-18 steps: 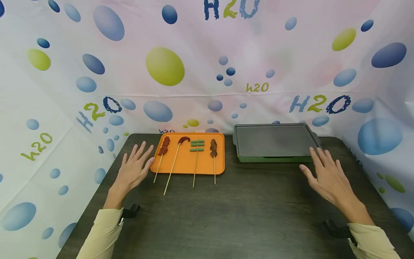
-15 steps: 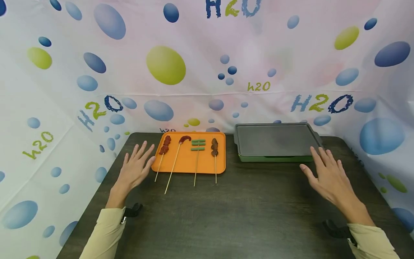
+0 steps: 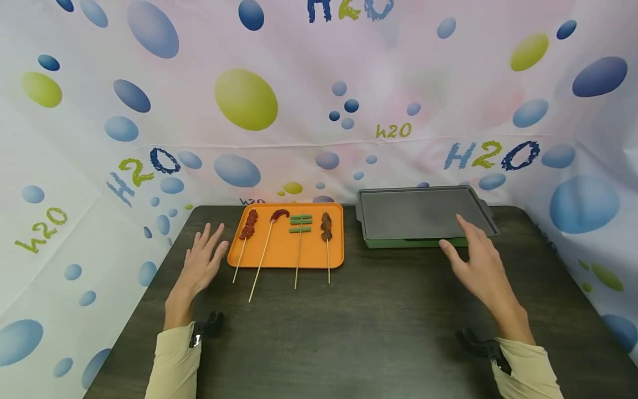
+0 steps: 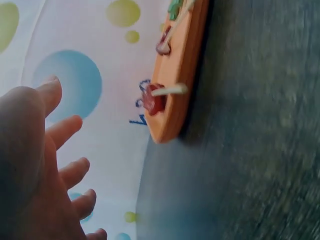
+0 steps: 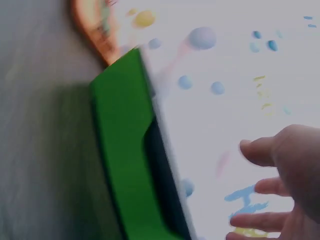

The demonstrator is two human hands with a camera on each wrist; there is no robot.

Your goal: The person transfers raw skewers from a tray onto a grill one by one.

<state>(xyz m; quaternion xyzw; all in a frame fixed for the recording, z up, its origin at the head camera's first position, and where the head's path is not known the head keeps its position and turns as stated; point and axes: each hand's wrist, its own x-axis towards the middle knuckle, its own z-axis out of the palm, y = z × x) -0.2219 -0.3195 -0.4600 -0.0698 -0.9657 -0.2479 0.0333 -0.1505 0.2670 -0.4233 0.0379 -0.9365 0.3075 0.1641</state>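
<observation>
My left hand point(image 3: 195, 269) is held with fingers spread beside the left end of an orange tray point(image 3: 284, 255), holding nothing. Four skewers lie on that tray, their sticks jutting over its near edge: a red meat skewer point(image 3: 248, 224), a curled dark-red tentacle-like skewer point(image 3: 280, 214), a skewer of green pieces point(image 3: 301, 220) and a brown-chunk skewer point(image 3: 326, 226). To the right stands a green box-shaped griddle point(image 3: 389, 243) with a flat grey top point(image 3: 413, 213). My right hand point(image 3: 480, 269) hovers by its front right part, thumb apart from the fingers, grasping nothing.
A dark wood-look table point(image 3: 339, 332) carries everything. Behind and along both sides hangs a white sheet point(image 3: 299, 50) with coloured dots and lettering, close behind tray and griddle. Straps with small devices sit on both wrists.
My right hand has moved left, in front of the griddle, and its fingers have drawn closer together. The left hand has turned slightly. Tray, skewers and griddle stay put; the head view shifted slightly.
</observation>
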